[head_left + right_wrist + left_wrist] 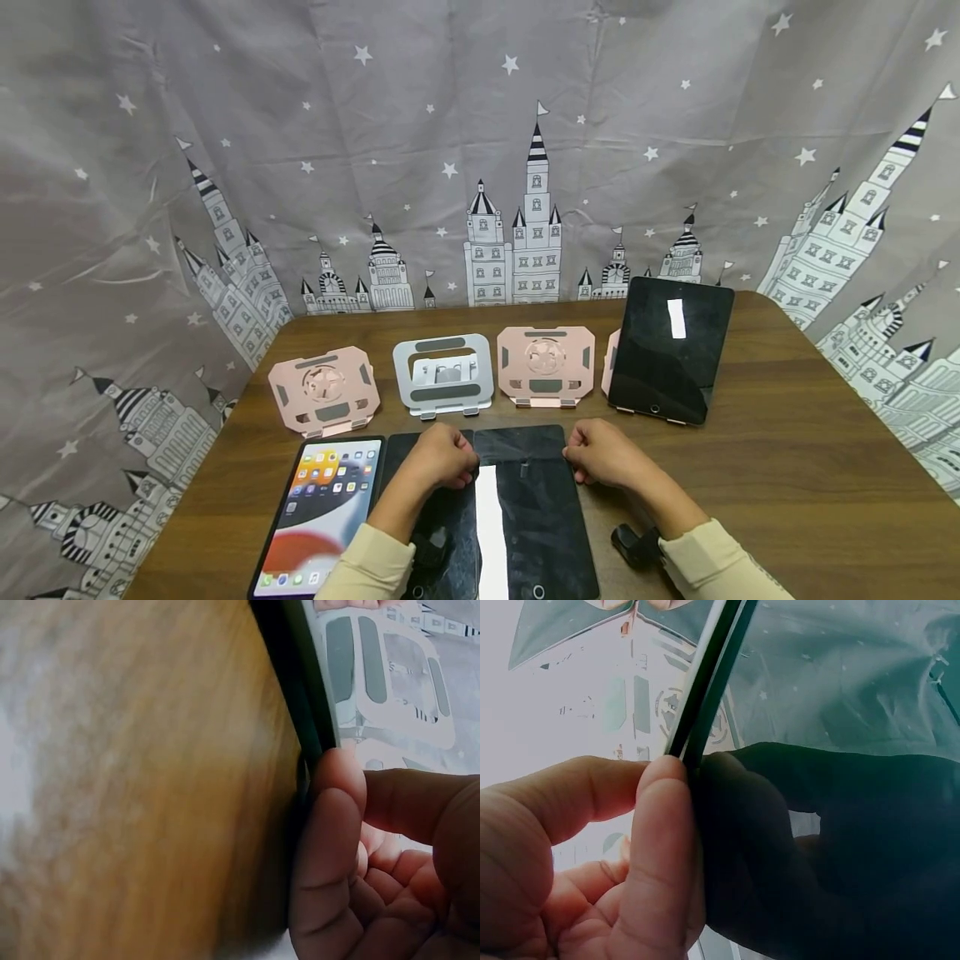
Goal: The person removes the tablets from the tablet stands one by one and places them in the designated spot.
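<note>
Both hands, left hand [442,457] and right hand [603,454], fingers clamped on dark tablet's [534,508] far corners; long axis runs toward silver stand [444,374].

Head cam looks down-forward over bench [787,467]; both wrist cams sit very close, each facing the dark tablet [525,500] edge they share.

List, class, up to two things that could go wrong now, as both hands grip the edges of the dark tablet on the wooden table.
1. The left hand and right hand pinch only the thin side edges of the dark glass tablet; it might slip.
2. Another dark tablet lies close beside it, so the two could knock or scrape.
</note>
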A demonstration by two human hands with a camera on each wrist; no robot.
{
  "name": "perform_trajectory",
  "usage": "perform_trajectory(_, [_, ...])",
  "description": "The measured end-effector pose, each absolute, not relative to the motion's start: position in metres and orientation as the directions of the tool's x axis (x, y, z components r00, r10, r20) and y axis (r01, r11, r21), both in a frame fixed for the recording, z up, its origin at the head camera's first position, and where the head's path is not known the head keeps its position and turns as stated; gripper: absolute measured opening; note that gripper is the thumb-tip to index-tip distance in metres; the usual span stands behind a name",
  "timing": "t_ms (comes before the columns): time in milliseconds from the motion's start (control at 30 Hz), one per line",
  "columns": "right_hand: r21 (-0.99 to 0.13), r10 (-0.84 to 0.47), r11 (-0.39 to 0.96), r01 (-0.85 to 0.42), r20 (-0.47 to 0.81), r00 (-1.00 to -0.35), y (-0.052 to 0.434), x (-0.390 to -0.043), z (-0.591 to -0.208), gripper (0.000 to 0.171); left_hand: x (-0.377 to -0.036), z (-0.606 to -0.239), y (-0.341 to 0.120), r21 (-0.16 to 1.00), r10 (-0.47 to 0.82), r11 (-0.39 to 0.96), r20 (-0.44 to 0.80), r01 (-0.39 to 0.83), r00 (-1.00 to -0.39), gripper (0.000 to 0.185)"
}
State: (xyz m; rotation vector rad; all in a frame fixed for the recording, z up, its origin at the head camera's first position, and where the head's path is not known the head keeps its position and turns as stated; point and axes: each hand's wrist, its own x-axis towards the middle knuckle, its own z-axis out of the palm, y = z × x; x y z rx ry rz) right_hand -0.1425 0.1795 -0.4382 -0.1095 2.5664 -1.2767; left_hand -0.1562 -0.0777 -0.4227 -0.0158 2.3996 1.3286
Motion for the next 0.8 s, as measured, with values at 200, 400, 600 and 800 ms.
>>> perform_trajectory(200, [-0.788, -0.182, 0.614, 0.050, -0.202, -0.962, 0.1798, -0.1431, -0.4390, 0.020, -0.1564, -0.4237, -0.0780, 0.810, 0.172, 0.553, -0.341, -0.196, -0.924, 0.013])
perform_trajectory(400, [-0.790, -0.181, 0.610, 0.052, -0.203, -0.962, 0.1808, -0.1425, -0.4386, 0.020, -0.1558, -0.4243, -0.0784, 0.811, 0.175, 0.551, -0.343, -0.197, -0.923, 0.013])
perform_trajectory(600, [-0.797, -0.191, 0.602, 0.045, -0.198, -0.961, 0.1824, -0.1414, -0.4382, 0.019, -0.1559, -0.4242, -0.0791, 0.804, 0.189, 0.563, -0.351, -0.192, -0.917, 0.013])
perform_trajectory(800, [-0.841, -0.237, 0.540, 0.032, -0.189, -0.953, 0.1868, -0.1409, -0.4369, 0.015, -0.1546, -0.4184, -0.0825, 0.815, 0.295, 0.563, -0.357, -0.141, -0.886, 0.012])
